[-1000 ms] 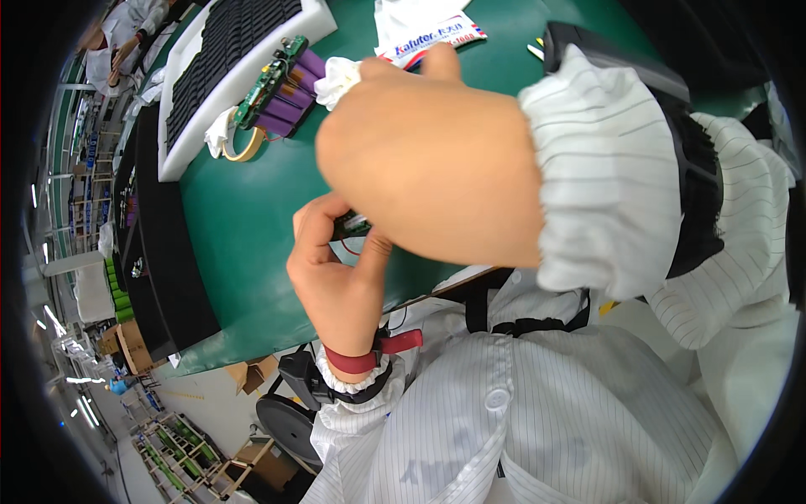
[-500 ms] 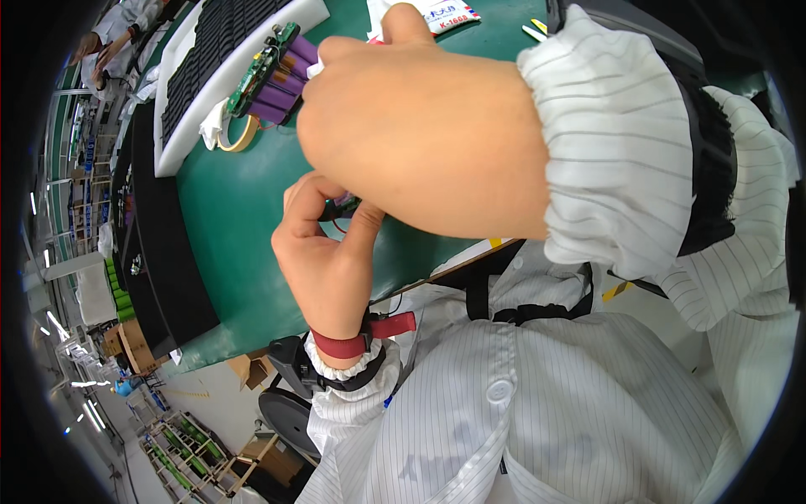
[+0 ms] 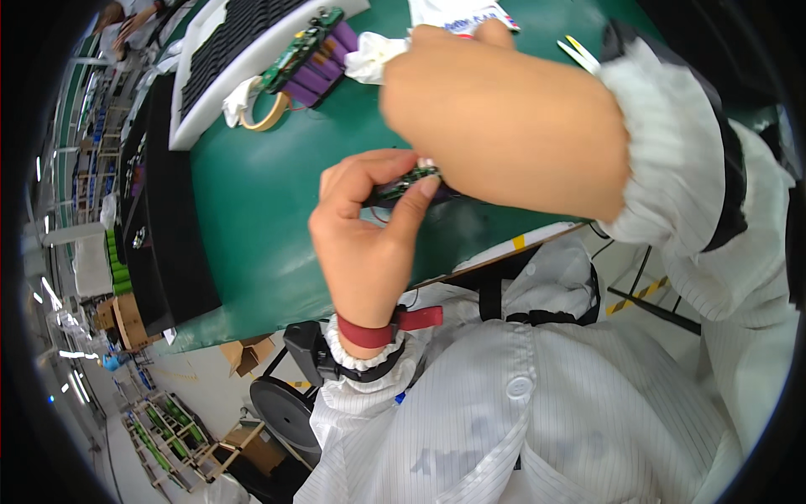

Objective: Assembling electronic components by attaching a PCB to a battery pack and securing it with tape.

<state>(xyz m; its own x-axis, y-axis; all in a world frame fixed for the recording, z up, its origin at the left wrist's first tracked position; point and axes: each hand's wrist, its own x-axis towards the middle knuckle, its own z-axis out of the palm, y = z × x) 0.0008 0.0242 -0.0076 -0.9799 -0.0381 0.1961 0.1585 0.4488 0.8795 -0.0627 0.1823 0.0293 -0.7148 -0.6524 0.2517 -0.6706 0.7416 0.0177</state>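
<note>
My left hand (image 3: 361, 227), wearing a red wrist strap, pinches a battery pack (image 3: 413, 183) between thumb and fingers. A green circuit board with small white connectors shows on its top, and a thin red wire hangs below. The pack's right part is hidden by my right hand (image 3: 470, 109), which reaches across above it, back of the hand up. Its fingers are largely out of sight, so what they hold cannot be seen. Just left of that hand lies a crumpled white tissue (image 3: 374, 59). A second battery pack (image 3: 323, 67), purple cells with a green board, rests farther left.
A roll of tan tape (image 3: 267, 116) lies by a white foam tray (image 3: 186, 126) with black ribbed inserts. At the far side are a white packet (image 3: 462, 13) and a pair of slim white and yellow tools (image 3: 579, 55). A black strip (image 3: 172, 227) borders the green table (image 3: 252, 252) at left.
The view has shifted, so the table's things sit farther right. My right hand has drawn away from the second pack, uncovering the tissue; more of the held pack's board shows.
</note>
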